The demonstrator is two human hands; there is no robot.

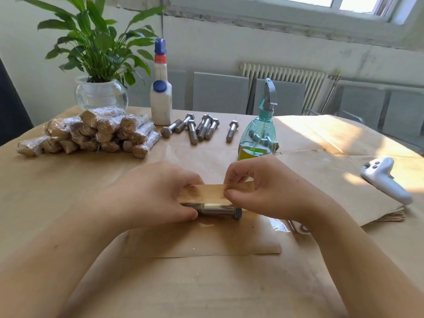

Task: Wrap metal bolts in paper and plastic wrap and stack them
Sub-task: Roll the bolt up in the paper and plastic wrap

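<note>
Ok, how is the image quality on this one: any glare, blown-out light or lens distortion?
Head view: window at top is blown out white; hard sunlight washes out the brown paper table cover at right, beside the white handheld controller; the shiny steel bolt under both hands shows a bright highlight; wide-angle bending curves the wall ledge; the hands are sharp.

Both forearms coming in bare from the bottom corners, roughly 7 and 5 o'clock, converging toward the middle. Left hand knuckles up, fingers curled, thumb tucked low at its 4 o'clock side, pinching. Right hand also knuckles up, wrist angled off toward 5 o'clock, thumb and index fingertips pressed together in a pinch at its 9 o'clock edge. Hands close together, not touching.
</note>
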